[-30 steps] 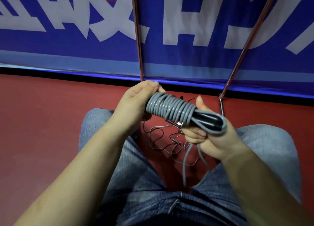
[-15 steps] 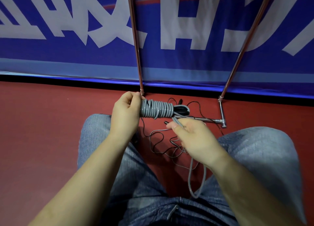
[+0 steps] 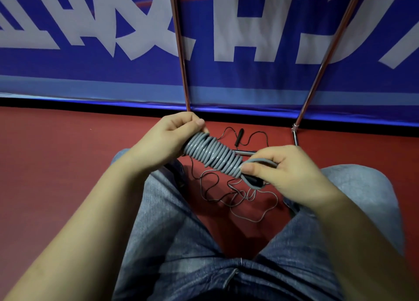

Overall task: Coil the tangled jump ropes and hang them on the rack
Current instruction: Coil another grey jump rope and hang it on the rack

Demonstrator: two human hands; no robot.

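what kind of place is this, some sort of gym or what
Probably a sports hall or gym. The floor is red sports-type surfacing, a large blue banner with white lettering runs along its edge, thin jump ropes lie tangled on the floor, and both hands hold a coiled grey rope.

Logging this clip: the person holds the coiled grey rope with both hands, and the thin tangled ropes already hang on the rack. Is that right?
Not quite. The left hand and right hand do hold the coiled grey rope, but the thin tangled ropes do not hang on the rack. The head view shows them lying loose on the red floor between the person's knees.
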